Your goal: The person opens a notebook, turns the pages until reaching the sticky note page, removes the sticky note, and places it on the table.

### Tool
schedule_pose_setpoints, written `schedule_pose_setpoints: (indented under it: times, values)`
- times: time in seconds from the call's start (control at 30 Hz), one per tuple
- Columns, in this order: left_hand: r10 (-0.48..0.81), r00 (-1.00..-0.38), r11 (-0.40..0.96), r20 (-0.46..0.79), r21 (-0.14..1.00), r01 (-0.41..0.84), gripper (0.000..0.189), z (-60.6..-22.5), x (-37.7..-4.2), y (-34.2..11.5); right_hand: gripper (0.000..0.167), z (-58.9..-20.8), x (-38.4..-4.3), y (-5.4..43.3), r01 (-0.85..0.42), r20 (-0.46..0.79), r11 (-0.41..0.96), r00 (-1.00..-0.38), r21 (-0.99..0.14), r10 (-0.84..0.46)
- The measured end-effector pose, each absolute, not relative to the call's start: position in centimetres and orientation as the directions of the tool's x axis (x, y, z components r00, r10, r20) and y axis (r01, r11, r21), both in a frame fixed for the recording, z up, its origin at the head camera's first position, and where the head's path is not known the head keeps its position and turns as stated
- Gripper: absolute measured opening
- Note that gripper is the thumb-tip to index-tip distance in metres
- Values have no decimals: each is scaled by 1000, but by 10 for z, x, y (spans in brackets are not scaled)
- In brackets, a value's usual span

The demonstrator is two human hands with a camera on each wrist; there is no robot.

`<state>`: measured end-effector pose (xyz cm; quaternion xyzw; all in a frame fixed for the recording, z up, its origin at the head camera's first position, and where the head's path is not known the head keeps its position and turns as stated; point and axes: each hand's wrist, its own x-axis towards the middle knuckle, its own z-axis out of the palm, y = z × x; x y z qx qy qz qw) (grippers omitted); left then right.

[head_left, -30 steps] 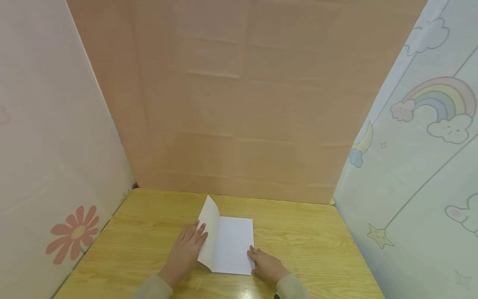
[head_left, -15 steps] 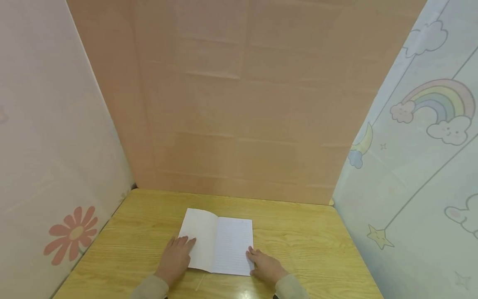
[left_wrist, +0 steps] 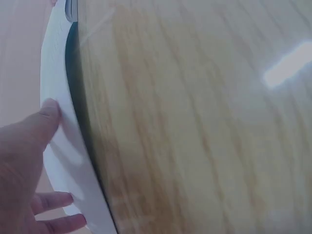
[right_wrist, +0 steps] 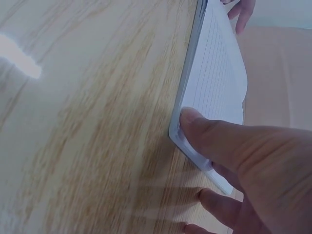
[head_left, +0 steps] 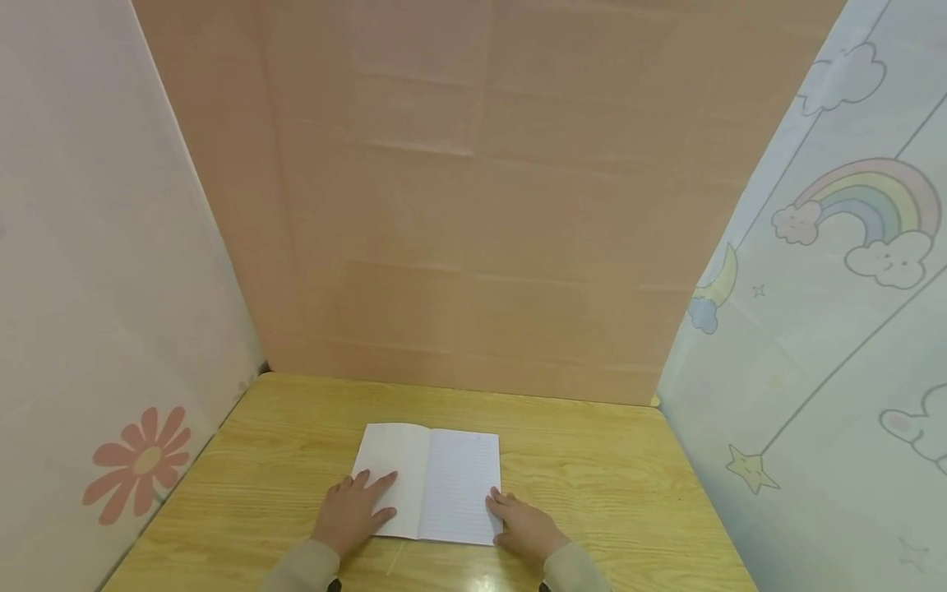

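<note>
A notebook (head_left: 462, 485) lies spread on the wooden table, a lined page on its right and a blank white page (head_left: 399, 456) on its left. The left hand (head_left: 351, 510) rests on the blank page's lower left part, fingers spread. In the left wrist view, the thumb (left_wrist: 48, 114) lies on that page, whose near edge bows up off the table. The right hand (head_left: 524, 522) holds the notebook's lower right edge. Its thumb (right_wrist: 200, 129) presses on the lined page near the corner, with the index fingertip partly hidden at the edge and other fingers beside it.
The wooden table (head_left: 629, 485) has a brown-papered panel (head_left: 473, 205) behind it. White printed sheets close off both sides, one with a red flower (head_left: 144, 460), the other with a rainbow (head_left: 869, 193). Glare spots the table's front.
The raised left leaf has been turned down to the left and now lies flatter. My left hand moved left with it, then spread its fingers on the page. The right hand stays put.
</note>
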<state>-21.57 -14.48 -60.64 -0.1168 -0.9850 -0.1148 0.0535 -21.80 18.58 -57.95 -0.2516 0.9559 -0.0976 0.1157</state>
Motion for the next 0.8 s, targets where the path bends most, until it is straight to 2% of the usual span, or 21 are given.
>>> schedule_pose_setpoints:
  times: [0.37, 0.53, 0.8]
  values:
    - [247, -955, 965, 161, 46, 258, 53, -607, -217, -138, 65, -577, -217, 183, -460, -168, 853, -847, -248, -505]
    - [231, -962, 969, 145, 53, 241, 52, -607, -217, -135, 65, -573, -215, 182, -460, -165, 851, -846, -252, -507]
    - [241, -963, 956, 121, 140, 257, 50, -599, -217, -125, 65, -573, -215, 182, -464, -166, 855, -847, -233, -505]
